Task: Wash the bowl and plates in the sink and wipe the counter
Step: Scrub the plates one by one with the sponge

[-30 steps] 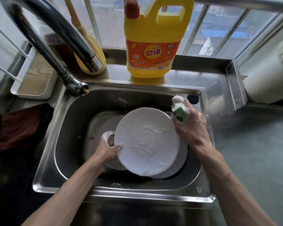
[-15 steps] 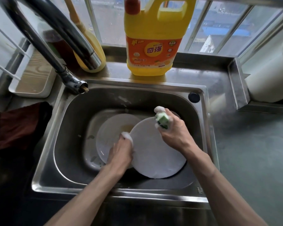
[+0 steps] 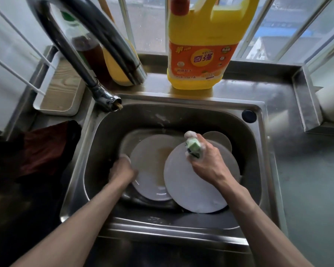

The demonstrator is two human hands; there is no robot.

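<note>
Inside the steel sink (image 3: 181, 230) lie several white dishes. A soapy plate (image 3: 191, 193) rests face down at the right, overlapping a dirty plate (image 3: 152, 170) with brownish liquid on it. The round rim of another dish (image 3: 220, 138) shows behind them; whether it is the bowl I cannot tell. My right hand (image 3: 208, 166) grips a foamy green sponge (image 3: 193, 147) above the soapy plate's far edge. My left hand (image 3: 121, 171), blurred, grips the dirty plate's left rim.
The faucet (image 3: 104, 97) arches over the sink's back left corner. A yellow detergent bottle (image 3: 199, 54) stands on the ledge behind. A dark red cloth (image 3: 46, 149) lies left of the sink, a white tray (image 3: 60, 93) beyond it. Grey counter (image 3: 308, 180) stretches to the right.
The soapy plate has gone from held up in my left hand to lying at the sink's right. My left hand let it go and moved left to the dirty plate.
</note>
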